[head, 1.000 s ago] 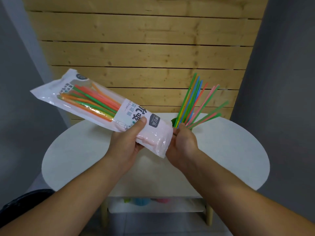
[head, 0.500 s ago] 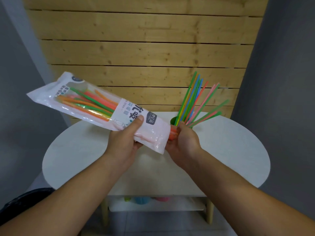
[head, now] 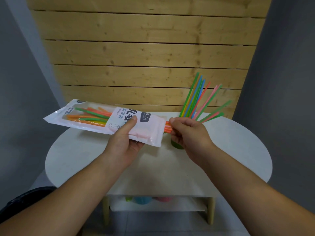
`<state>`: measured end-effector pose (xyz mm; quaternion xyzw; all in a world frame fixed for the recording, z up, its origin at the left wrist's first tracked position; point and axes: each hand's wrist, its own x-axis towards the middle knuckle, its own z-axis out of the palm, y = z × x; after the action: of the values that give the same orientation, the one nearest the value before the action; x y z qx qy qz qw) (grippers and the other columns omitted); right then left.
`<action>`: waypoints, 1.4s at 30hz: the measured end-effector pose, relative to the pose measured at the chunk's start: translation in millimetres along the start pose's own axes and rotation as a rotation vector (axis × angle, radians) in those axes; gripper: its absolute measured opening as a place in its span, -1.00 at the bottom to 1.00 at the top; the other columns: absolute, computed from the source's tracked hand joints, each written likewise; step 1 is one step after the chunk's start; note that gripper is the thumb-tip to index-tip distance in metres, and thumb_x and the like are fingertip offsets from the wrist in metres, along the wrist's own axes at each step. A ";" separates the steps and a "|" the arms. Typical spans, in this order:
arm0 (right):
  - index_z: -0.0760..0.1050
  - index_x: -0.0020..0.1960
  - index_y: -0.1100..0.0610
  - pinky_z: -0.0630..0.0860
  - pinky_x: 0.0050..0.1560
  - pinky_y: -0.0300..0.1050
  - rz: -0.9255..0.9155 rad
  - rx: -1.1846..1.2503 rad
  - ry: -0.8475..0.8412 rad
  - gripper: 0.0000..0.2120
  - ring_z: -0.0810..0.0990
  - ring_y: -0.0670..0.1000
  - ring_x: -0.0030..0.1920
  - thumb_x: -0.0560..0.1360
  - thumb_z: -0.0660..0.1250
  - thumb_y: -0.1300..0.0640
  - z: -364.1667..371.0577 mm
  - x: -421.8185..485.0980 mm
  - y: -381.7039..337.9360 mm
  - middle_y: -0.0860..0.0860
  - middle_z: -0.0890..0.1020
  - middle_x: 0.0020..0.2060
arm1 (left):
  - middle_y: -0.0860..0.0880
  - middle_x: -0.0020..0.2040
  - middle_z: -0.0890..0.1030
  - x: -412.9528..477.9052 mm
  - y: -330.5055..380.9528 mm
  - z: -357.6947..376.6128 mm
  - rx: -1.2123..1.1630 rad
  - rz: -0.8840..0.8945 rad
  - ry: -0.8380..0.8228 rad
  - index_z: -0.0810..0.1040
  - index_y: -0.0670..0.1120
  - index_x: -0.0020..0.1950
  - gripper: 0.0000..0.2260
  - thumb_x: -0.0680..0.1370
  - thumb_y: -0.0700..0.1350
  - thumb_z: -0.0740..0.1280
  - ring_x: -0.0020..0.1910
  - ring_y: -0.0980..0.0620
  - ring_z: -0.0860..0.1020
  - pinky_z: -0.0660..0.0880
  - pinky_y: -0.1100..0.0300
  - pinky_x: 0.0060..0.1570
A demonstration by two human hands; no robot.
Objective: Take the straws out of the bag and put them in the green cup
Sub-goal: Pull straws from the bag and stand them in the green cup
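My left hand (head: 126, 140) grips the pink-and-clear straw bag (head: 105, 120), held nearly level above the table with its mouth facing right. Orange and green straws show through its clear window at the left. A few orange straw ends (head: 167, 127) stick out of the mouth, and the fingers of my right hand (head: 189, 133) are pinched on them. The green cup (head: 176, 145) stands on the table just below and behind my right hand, mostly hidden by it. Several coloured straws (head: 197, 99) fan up out of the cup.
The white oval table (head: 230, 150) stands against a wooden slat wall. A lower shelf (head: 153, 204) carries small blue, pink and green items. Grey walls close in on both sides, and a dark object lies at the bottom left.
The bag has tipped down from a slant to nearly level. My right hand has moved to the bag's mouth and pinched orange straw ends that now stick out.
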<state>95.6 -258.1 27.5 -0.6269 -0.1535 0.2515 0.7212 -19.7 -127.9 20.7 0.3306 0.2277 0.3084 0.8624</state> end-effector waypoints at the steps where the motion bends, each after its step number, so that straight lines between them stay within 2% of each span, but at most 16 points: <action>1: 0.65 -0.04 0.24 0.56 -0.15 -0.10 -0.007 -0.017 -0.003 -0.91 0.54 -0.03 -0.35 0.52 0.43 0.22 -0.7 0.4 -0.9 0.09 0.59 -0.36 | -0.08 0.06 0.75 -0.3 0.1 0.0 0.002 -0.001 -0.002 0.53 -0.08 0.34 -0.67 0.58 -0.20 0.40 -0.04 -0.02 0.74 0.69 0.01 -0.14; 3: 0.64 -0.03 0.26 0.58 -0.12 -0.07 -0.031 -0.053 0.006 -0.93 0.56 -0.01 -0.33 0.52 0.41 0.27 -2.8 1.7 -3.0 0.11 0.61 -0.34 | -0.08 0.04 0.75 -0.5 0.2 -0.5 -0.003 -0.005 0.005 0.53 -0.07 0.33 -0.68 0.57 -0.20 0.40 -0.04 -0.02 0.74 0.69 0.00 -0.13; 6: 0.63 -0.01 0.27 0.63 -0.19 -0.17 -0.084 -0.109 0.029 -0.92 0.60 -0.01 -0.30 0.53 0.40 0.28 -7.4 2.9 -6.1 0.12 0.64 -0.31 | -0.10 0.01 0.76 0.0 1.9 -1.7 -0.045 -0.027 0.031 0.54 -0.07 0.27 -0.72 0.57 -0.21 0.41 -0.05 -0.04 0.74 0.69 -0.03 -0.12; 11: 0.59 -0.05 0.23 0.61 -0.28 -0.24 -0.096 0.004 0.073 -0.96 0.61 -0.05 -0.37 0.55 0.37 0.26 -16.1 2.9 -11.0 0.06 0.63 -0.40 | -0.08 0.02 0.76 2.3 7.3 -3.4 -0.108 -0.023 0.048 0.56 -0.08 0.22 -0.78 0.58 -0.21 0.39 -0.07 -0.02 0.74 0.68 -0.02 -0.07; 15: 0.59 -0.05 0.22 0.60 -0.26 -0.21 -0.015 0.145 0.029 -0.87 0.60 -0.05 -0.35 0.51 0.44 0.15 -17.4 2.1 -10.4 0.06 0.60 -0.37 | -0.08 0.01 0.76 2.7 8.5 -4.7 -0.120 -0.021 0.041 0.56 -0.08 0.21 -0.80 0.59 -0.22 0.39 -0.08 -0.01 0.74 0.69 -0.02 -0.08; 20: 0.55 -0.07 0.17 0.61 -0.23 -0.18 0.148 0.389 -0.003 -0.82 0.57 -0.05 -0.34 0.47 0.48 0.08 -4.8 -2.4 -8.4 0.02 0.57 -0.36 | -0.10 0.08 0.74 0.3 7.9 -2.5 -0.136 -0.024 0.047 0.56 -0.08 0.22 -0.77 0.58 -0.22 0.40 0.01 -0.04 0.73 0.67 -0.06 -0.02; 22: 0.54 -0.05 0.11 0.58 -0.25 -0.16 0.192 0.370 -0.019 -0.77 0.56 -0.05 -0.33 0.45 0.49 -0.01 0.4 -3.5 -2.9 0.02 0.56 -0.30 | -0.10 0.08 0.74 -0.9 8.4 -1.6 -0.140 -0.027 0.039 0.57 -0.09 0.20 -0.81 0.59 -0.22 0.39 -0.01 -0.03 0.73 0.68 -0.05 -0.05; 25: 0.57 -0.08 0.03 0.52 -0.20 -0.11 0.202 0.214 -0.057 -0.77 0.53 -0.03 -0.24 0.46 0.45 -0.13 11.0 -5.8 6.2 0.04 0.54 -0.15 | -0.11 0.09 0.74 -1.3 9.0 -1.3 -0.144 -0.025 0.039 0.57 -0.09 0.20 -0.81 0.59 -0.22 0.39 0.00 -0.04 0.73 0.67 -0.05 -0.03; 28: 0.58 -0.07 0.02 0.50 -0.17 -0.09 0.179 0.162 0.002 -0.79 0.50 -0.02 -0.22 0.52 0.38 -0.12 23.1 -6.7 6.0 0.03 0.53 -0.16 | -0.10 0.09 0.74 -0.5 9.0 -1.9 -0.138 -0.020 0.039 0.56 -0.08 0.22 -0.78 0.58 -0.21 0.40 0.03 -0.05 0.73 0.66 -0.06 0.01; 34: 0.60 0.02 0.15 0.43 -0.35 -0.22 0.045 0.302 0.088 -0.82 0.42 -0.09 -0.35 0.60 0.31 0.05 30.6 -1.1 3.6 0.00 0.48 -0.28 | -0.10 0.05 0.75 0.4 9.7 -3.6 -0.152 -0.028 0.043 0.57 -0.09 0.20 -0.80 0.58 -0.22 0.39 -0.05 -0.04 0.74 0.67 -0.06 -0.02; 38: 0.61 0.00 0.16 0.52 -0.28 -0.25 -0.049 0.337 0.088 -0.83 0.54 -0.09 -0.28 0.63 0.27 0.12 22.3 1.6 -1.2 0.04 0.56 -0.26 | -0.10 0.05 0.75 4.1 10.7 -6.0 -0.164 -0.026 0.049 0.56 -0.10 0.26 -0.74 0.57 -0.22 0.41 -0.05 -0.03 0.74 0.68 -0.05 -0.05; 42: 0.58 -0.02 0.21 0.63 -0.18 -0.23 -0.130 0.302 0.174 -0.82 0.67 -0.04 -0.23 0.63 0.27 0.13 5.7 1.9 -10.7 0.12 0.67 -0.20 | -0.10 0.05 0.75 6.9 11.5 -8.9 -0.174 -0.019 0.058 0.54 -0.10 0.29 -0.70 0.57 -0.22 0.41 -0.03 -0.04 0.74 0.67 -0.08 -0.01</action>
<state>95.9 -253.2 38.8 -0.5196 -0.0915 0.1693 0.8325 -24.5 -112.6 21.5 0.2430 0.2279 0.3282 0.8839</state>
